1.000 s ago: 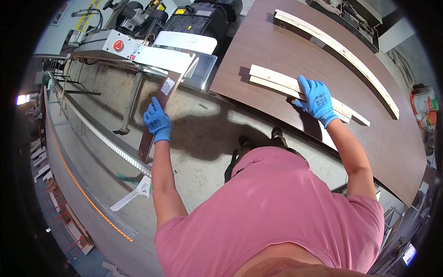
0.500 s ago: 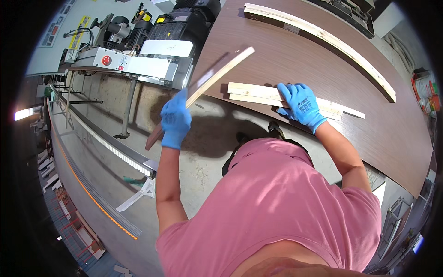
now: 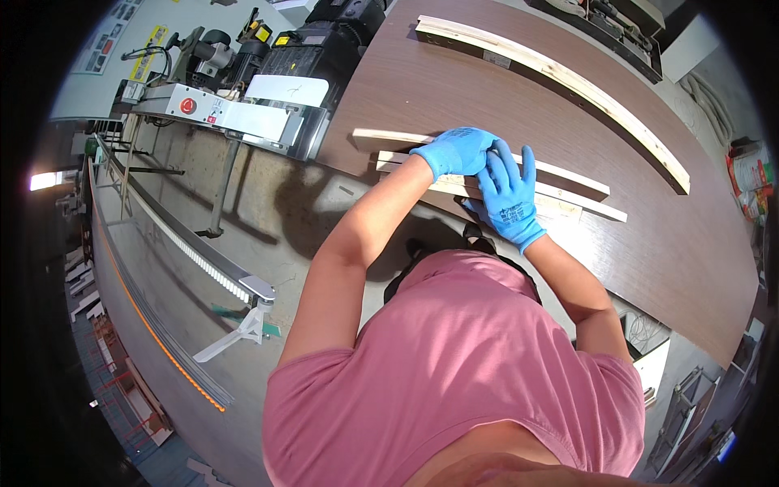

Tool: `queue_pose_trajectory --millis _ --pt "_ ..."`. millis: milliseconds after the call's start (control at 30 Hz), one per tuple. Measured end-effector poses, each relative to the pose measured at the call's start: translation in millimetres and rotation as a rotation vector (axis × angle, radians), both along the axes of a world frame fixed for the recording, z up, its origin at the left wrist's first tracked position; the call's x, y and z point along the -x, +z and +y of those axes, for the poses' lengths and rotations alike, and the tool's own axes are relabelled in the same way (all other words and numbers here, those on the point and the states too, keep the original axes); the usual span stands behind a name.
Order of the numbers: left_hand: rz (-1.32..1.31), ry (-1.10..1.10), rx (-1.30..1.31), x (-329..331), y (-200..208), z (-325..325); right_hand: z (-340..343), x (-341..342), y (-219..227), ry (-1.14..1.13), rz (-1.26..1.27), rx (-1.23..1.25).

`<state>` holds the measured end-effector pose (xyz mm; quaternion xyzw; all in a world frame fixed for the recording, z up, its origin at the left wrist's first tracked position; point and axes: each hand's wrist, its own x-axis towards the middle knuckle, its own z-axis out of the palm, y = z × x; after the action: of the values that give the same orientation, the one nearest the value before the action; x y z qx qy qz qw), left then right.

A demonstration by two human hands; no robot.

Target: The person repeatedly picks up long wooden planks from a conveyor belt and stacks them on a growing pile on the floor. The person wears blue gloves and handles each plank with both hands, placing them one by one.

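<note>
Both my hands wear blue gloves and meet over the near edge of a brown table (image 3: pixel 682 268). My left hand (image 3: pixel 461 152) is closed around a long wooden strip (image 3: pixel 568 178) with a pale edge and a brown face. That strip lies just beyond a pair of pale wooden strips (image 3: pixel 560 207), roughly parallel to them. My right hand (image 3: pixel 510 201) grips the nearer pair, its thumb on their near side and its fingers reaching over toward the left hand. The gloves hide the middle of all these strips.
A longer wooden piece (image 3: pixel 560 73) rests farther back on the table. At left stands a machine with a red button (image 3: pixel 188 105) and a black motor (image 3: pixel 316 57). A long metal rail (image 3: pixel 187 243) runs along the left, ending at a white bracket (image 3: pixel 247 325).
My left hand has swung right from beside the table, bringing its strip down alongside the others. The right hand has shifted slightly left and nearer, its fingers now stretched farther out.
</note>
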<state>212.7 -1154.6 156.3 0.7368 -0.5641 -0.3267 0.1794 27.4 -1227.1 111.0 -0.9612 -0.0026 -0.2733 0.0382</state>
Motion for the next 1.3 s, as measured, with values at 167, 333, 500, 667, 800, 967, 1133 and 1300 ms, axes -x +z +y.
queue_pose_trajectory --millis 167,333,500,667,800,967,1133,1300 --pt "0.260 0.200 0.416 1.0 -41.2 11.0 6.3 -2.5 16.5 -0.030 0.083 -0.105" --pt "0.163 0.412 0.711 7.6 -28.9 38.4 3.2 -1.1 12.7 -0.023 0.203 -0.108" --pt "0.153 1.217 0.967 -47.0 -49.1 142.8 6.3 -3.0 19.7 -0.008 0.230 -0.047" --pt "0.567 1.076 0.903 -20.6 -89.7 154.3 4.5 -7.0 26.3 0.013 0.260 -0.036" --pt "0.602 1.046 0.870 -6.7 -88.8 142.4 6.6 -7.1 25.7 -0.004 0.290 -0.032" --pt "0.445 0.952 0.809 -7.7 -93.3 145.8 7.8 -7.1 23.7 0.002 0.347 -0.076" --pt "0.439 0.954 0.788 -4.5 -95.4 137.9 5.5 -9.1 30.2 0.019 0.392 -0.039" --pt "0.353 1.034 0.868 7.7 -103.2 127.3 18.9 -28.7 30.8 0.088 0.384 -0.037"
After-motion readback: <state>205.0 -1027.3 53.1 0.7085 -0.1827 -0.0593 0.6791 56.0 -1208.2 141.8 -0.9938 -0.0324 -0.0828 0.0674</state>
